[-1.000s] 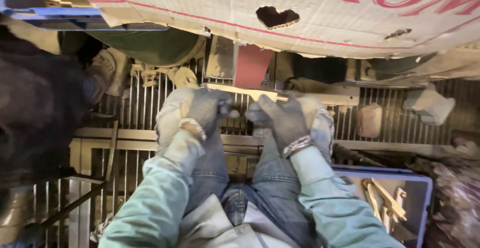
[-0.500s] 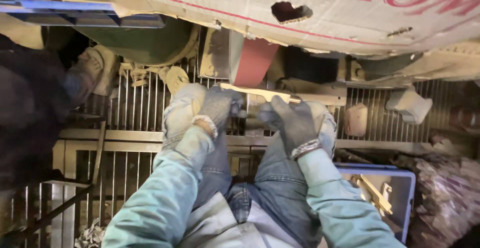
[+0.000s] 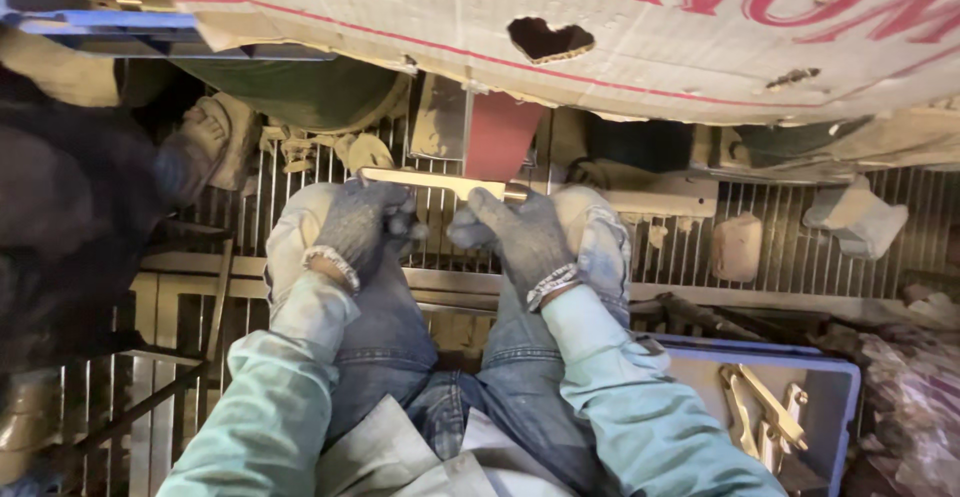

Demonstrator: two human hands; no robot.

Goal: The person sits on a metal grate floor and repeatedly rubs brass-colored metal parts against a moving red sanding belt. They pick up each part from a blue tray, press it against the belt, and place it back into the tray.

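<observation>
In the middle of the frame both gloved hands hold a long, flat brass-coloured metal strip point(image 3: 440, 183) that lies crosswise just above the person's knees. The left hand point(image 3: 362, 229), in a dark grey work glove, has its fingers clenched around the left part of the strip; the right hand point(image 3: 520, 240), in the same kind of glove, has its fingers grasping the right part, with the forefinger stretched up along the metal. The strip's middle touches the lower end of a reddish-brown sanding belt point(image 3: 498, 135) that runs upward and disappears under a large sheet of cardboard point(image 3: 640, 27) with red print and a ragged hole, filling the top of the frame. The person sits with knees in faded blue jeans point(image 3: 400, 337) spread just below the hands, and pale green sleeves point(image 3: 290, 397) reach in from the bottom edge. Under the legs is a floor of metal bars point(image 3: 780, 247), dusty and littered with scraps. At the lower right, well apart from the hands, a blue-rimmed tray point(image 3: 850, 377) holds several more brass-coloured pieces point(image 3: 765, 417). At the left edge sits a dark, blurred shape, too unclear to tell, with a worn glove point(image 3: 215, 142) near it at the upper left.
</observation>
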